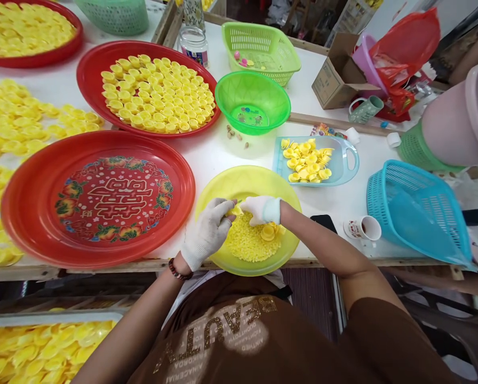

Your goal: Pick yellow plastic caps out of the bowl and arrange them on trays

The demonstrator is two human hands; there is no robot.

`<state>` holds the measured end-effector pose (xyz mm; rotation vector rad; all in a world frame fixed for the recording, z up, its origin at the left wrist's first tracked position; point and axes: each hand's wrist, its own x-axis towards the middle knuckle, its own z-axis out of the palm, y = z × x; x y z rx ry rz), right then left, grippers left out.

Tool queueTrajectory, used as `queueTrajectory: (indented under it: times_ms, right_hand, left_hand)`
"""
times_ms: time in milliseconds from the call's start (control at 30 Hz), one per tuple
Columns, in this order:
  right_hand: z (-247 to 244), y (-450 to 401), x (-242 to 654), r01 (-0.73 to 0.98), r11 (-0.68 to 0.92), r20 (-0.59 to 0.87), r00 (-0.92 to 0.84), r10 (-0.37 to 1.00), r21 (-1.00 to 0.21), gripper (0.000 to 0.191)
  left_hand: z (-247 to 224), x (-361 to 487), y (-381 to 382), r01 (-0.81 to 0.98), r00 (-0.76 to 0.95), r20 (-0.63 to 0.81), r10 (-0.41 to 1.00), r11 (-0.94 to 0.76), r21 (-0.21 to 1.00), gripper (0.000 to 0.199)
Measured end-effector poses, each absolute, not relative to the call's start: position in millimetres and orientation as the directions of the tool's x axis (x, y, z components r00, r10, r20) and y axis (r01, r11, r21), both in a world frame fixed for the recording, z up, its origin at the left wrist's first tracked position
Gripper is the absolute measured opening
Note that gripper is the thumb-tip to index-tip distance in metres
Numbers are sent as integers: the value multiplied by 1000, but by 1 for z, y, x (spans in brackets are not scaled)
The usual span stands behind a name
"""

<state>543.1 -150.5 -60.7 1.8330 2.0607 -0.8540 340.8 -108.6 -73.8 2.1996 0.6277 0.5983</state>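
My left hand (209, 226), in a white knitted glove, pinches a small yellow plastic cup-shaped piece (236, 210) over the yellow bowl (207, 194). Close against it is my right hand (261, 209), gloved too, its fingers bent together at the piece's right side; what lies between its fingertips is hidden. Small pale-yellow bits (249, 242) cover the bowl's bottom. Several more cup-shaped pieces (268, 232) rest on them, just below my right hand.
A bare red patterned tray (34, 197) lies to the left. Behind it, another red tray (87, 80) holds many yellow cups. A light-blue handled tray (339, 170) with yellow pieces, a green bowl (253, 85), a mug (361, 228) and a blue basket (419, 208) stand around.
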Motion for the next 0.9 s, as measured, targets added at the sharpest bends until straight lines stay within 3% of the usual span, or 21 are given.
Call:
queueTrajectory:
  times_ms: [100,200,367,500,667,900]
  right_hand:
    - [-64,-154,541,945,63,-536,-236,811,-320,17]
    - [-60,-164,550,910,48,-491,-267,829,-413,15]
    - [-40,-185,562,776,52,-160,-194,968,-628,15]
    - [-26,-192,549,768,132,16,-157,987,-626,16]
    - [-18,-194,543,789,155,51,-155,987,-594,20]
    - [-18,-196,558,789,55,34,-43,999,-612,17]
  left_hand:
    - [-72,341,-110,254,764,213,609,-587,769,28]
    - [-71,342,-113,279,742,211,637,-578,767,25]
    - [-68,349,-118,372,741,118,661,-550,748,22]
    - [-66,357,-119,338,771,107,628,-546,766,29]
    - [-65,358,-120,298,771,144,620,-551,779,29]
    - [-61,352,-119,165,734,235,637,-503,848,25]
